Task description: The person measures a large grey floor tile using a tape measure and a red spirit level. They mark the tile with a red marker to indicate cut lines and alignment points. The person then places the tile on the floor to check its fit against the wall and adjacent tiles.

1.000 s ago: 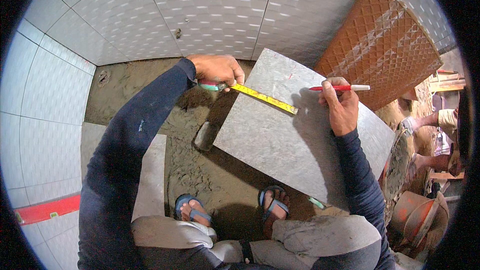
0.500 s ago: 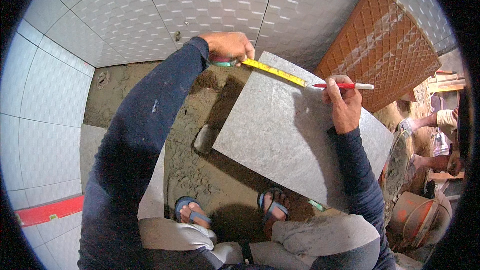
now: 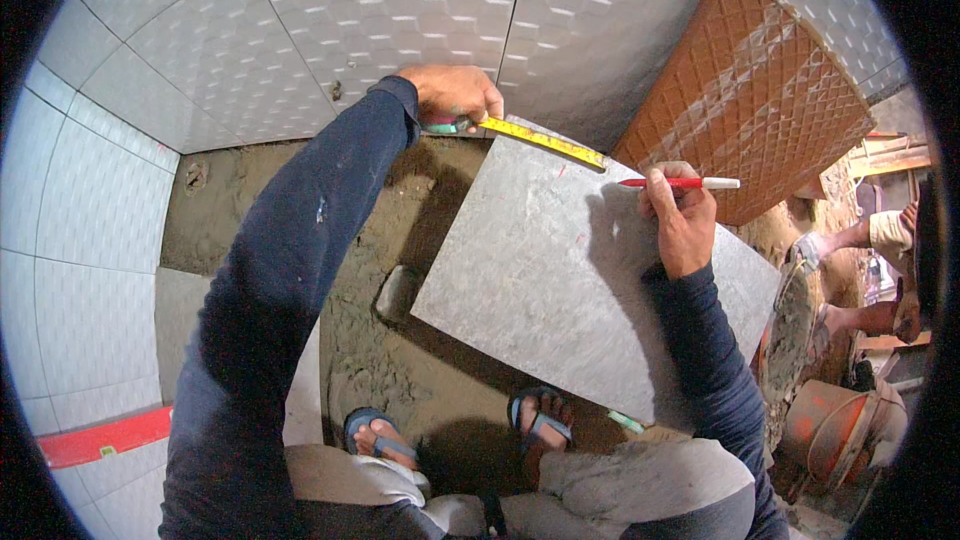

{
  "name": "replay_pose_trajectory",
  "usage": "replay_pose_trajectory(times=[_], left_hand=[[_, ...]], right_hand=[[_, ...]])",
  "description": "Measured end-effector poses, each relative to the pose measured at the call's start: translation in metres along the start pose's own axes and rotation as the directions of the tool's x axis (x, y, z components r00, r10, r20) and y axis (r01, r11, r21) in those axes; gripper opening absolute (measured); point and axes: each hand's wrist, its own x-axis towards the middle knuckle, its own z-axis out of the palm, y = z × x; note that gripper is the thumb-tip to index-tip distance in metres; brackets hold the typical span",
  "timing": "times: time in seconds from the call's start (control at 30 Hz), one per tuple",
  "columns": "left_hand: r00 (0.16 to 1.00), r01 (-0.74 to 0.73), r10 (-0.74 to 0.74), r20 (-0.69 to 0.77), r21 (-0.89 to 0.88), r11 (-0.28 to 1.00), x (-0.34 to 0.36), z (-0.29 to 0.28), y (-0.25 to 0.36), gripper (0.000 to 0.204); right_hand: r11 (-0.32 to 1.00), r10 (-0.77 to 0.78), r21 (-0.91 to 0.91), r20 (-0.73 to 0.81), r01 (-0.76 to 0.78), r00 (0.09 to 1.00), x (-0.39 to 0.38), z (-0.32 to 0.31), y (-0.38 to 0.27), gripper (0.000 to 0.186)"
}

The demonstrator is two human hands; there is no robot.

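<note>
My left hand (image 3: 455, 95) is closed around a tape measure (image 3: 442, 126) with a green case, at the far corner of a grey floor tile (image 3: 520, 260). From it the yellow blade (image 3: 545, 145) stretches to the right along the tile's far edge. Just right of the blade's end, my right hand (image 3: 682, 218) pinches a red pen (image 3: 690, 183) with a white end, its tip pointing left over the tile. Faint reddish marks show on the tile's surface.
A brown ridged tile (image 3: 750, 90) leans on the white patterned wall (image 3: 400, 20). Wet mortar (image 3: 240, 200) covers the floor, with a small block (image 3: 400, 292) on it. A red level (image 3: 110, 437) is at left. A bucket (image 3: 825, 425) and another person's legs (image 3: 850, 240) are at right.
The view has shifted slightly. Both hands keep their grips, and the pen tip stays close to the end of the tape blade. The blade now looks lower against the tile's surface.
</note>
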Motion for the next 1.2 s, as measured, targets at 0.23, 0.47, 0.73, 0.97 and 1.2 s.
replay_pose_trajectory(times=[0.23, 0.47, 0.73, 0.97, 1.2], left_hand=[[0.996, -0.094, 0.093, -0.008, -0.061, 0.994, 0.003, 0.003, -0.015, 0.033], [1.0, -0.001, 0.0, -0.014, -0.018, 1.0, -0.002, 0.001, -0.004, 0.036], [0.999, 0.03, -0.031, -0.017, -0.067, 0.997, -0.008, -0.001, 0.01, 0.034], [1.0, -0.016, 0.016, 0.006, -0.071, 0.997, 0.002, 0.001, -0.008, 0.034], [1.0, 0.019, -0.018, 0.013, -0.067, 0.998, 0.008, 0.002, -0.01, 0.036]], right_hand=[[1.0, -0.007, -0.009, 0.001, 0.007, 1.0, 0.001, 0.001, -0.002, 0.02], [1.0, 0.027, 0.012, 0.0, -0.027, 1.0, 0.002, 0.003, 0.0, 0.019], [0.999, 0.024, 0.043, 0.0, -0.024, 1.0, 0.001, 0.003, -0.002, 0.021], [0.999, 0.022, 0.034, 0.007, -0.022, 1.0, 0.002, 0.004, 0.0, 0.022], [0.998, 0.036, 0.057, 0.004, -0.036, 0.999, 0.001, 0.005, -0.005, 0.022]])
